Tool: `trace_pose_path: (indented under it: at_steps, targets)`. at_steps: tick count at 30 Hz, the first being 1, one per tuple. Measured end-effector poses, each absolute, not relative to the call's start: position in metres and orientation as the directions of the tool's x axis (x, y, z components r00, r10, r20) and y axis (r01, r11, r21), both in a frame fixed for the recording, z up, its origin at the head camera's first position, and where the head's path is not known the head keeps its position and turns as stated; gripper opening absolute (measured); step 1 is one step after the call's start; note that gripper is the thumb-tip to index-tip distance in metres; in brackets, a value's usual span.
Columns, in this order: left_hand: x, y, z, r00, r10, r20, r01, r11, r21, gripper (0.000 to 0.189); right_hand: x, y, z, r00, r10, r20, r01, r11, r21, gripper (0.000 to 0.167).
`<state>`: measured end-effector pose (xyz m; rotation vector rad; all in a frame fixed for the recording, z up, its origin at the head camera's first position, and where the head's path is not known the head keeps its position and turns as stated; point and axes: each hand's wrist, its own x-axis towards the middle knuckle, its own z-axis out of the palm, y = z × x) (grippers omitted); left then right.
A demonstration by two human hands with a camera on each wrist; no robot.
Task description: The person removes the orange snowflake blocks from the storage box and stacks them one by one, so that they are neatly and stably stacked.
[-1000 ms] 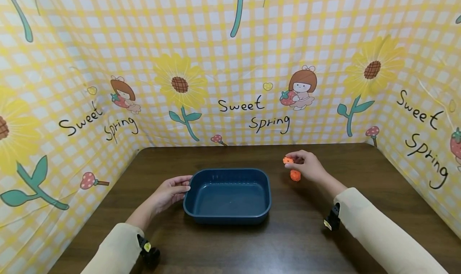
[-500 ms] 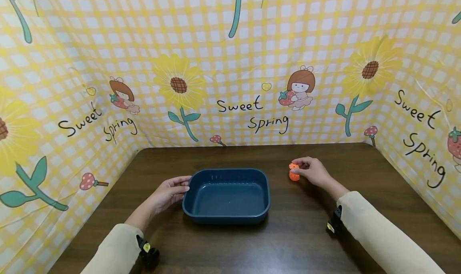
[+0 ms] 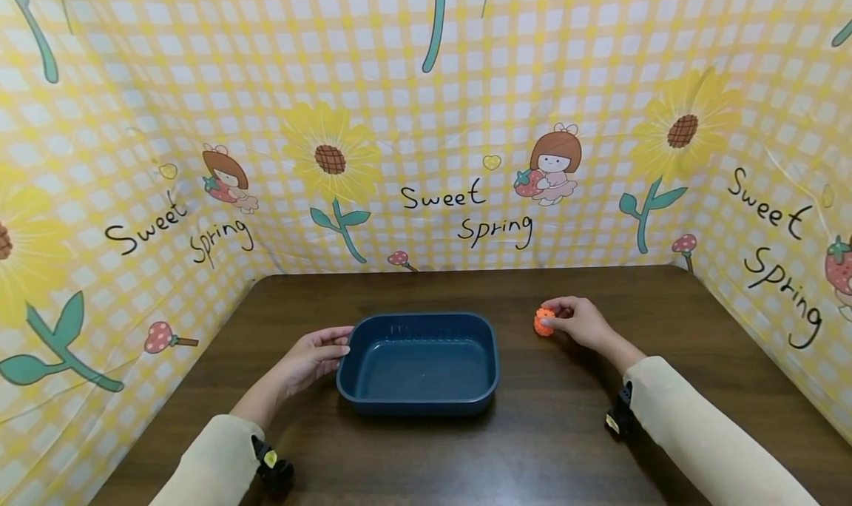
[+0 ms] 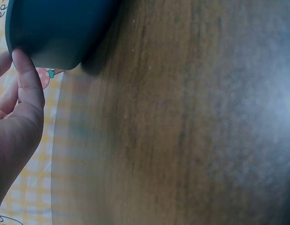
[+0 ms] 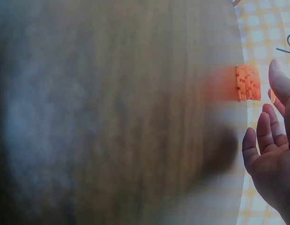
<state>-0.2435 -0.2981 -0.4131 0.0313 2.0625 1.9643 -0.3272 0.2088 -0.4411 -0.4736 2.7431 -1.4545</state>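
Observation:
A dark blue plastic basin (image 3: 426, 402) with rounded corners stands on the table. My left hand (image 3: 314, 356) pinches its left wall at the rim, the thumb on one side and the fingers on the other; the left wrist view shows this grip at the basin's (image 4: 55, 33) edge. To the basin's right, a small upright stack of orange notched discs (image 3: 543, 328) stands on the wood. My right hand (image 3: 584, 321) pinches an orange notched disc (image 5: 273, 96) right at the top of that stack. The stack (image 5: 248, 83) shows layered, interlocking edges in the right wrist view.
The dark brown wooden table (image 3: 426, 461) ends at the back and sides against a yellow checked cloth (image 3: 426, 121) with flowers and lettering. The basin's inside shows only its bare bottom. Black wrist cameras (image 3: 276, 470) sit at both sleeve cuffs.
My right hand has brought the orange disc from above and behind the stack down and slightly right onto its top. My left hand and the basin have stayed in place.

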Motion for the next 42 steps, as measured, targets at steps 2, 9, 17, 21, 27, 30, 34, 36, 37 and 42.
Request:
trace_pose_path:
  at_steps: [2,9,17,21,27,30,34,36,37,42]
  targets:
    - [-0.2433,-0.298,-0.4132,-0.958,0.21,-0.196,-0.186,0.069,0.98,0.053,-0.3276,0.209,-0.442,-0.954,-0.266,0.136,-0.261,0.521,-0.813,0.038]
    - [-0.2433,-0.2983,-0.4148,-0.958,0.214,-0.19,-0.178,0.072,0.981,0.053,-0.3273,0.2079,-0.4426,-0.953,-0.272,0.134,-0.262,0.519,-0.813,0.037]
    - [-0.2436,-0.2972,-0.4152,-0.96,0.223,-0.168,-0.16,0.053,0.986,0.052,-0.3274,0.2073,-0.4424,-0.953,-0.285,0.106,-0.245,0.51,-0.825,0.033]
    - [-0.2437,-0.2972,-0.4161,-0.96,0.217,-0.177,-0.169,0.056,0.984,0.052,-0.3287,0.2075,-0.444,-0.952,-0.286,0.105,-0.245,0.514,-0.822,0.034]
    - [-0.2439,-0.2973,-0.4165,-0.96,0.218,-0.177,-0.169,0.053,0.984,0.053,-0.3283,0.2077,-0.4449,-0.952,-0.286,0.108,-0.249,0.522,-0.816,0.034]
    - [-0.2438,-0.2972,-0.416,-0.96,0.219,-0.175,-0.167,0.056,0.984,0.053,-0.3277,0.2071,-0.445,-0.951,-0.288,0.115,-0.257,0.526,-0.811,0.034]
    - [-0.2437,-0.2969,-0.4154,-0.96,0.219,-0.176,-0.167,0.057,0.984,0.053,-0.3277,0.2062,-0.4458,-0.951,-0.288,0.113,-0.256,0.527,-0.81,0.035]
    - [-0.2437,-0.2971,-0.4155,-0.96,0.219,-0.177,-0.169,0.055,0.984,0.053,-0.3282,0.206,-0.4463,-0.952,-0.284,0.113,-0.254,0.531,-0.808,0.035]
    - [-0.2436,-0.2972,-0.4156,-0.96,0.219,-0.177,-0.169,0.055,0.984,0.053,-0.3283,0.206,-0.4464,-0.953,-0.283,0.113,-0.254,0.534,-0.807,0.036]
    - [-0.2436,-0.2974,-0.4165,-0.96,0.215,-0.179,-0.17,0.06,0.984,0.054,-0.329,0.2059,-0.4462,-0.953,-0.28,0.116,-0.256,0.538,-0.803,0.037]
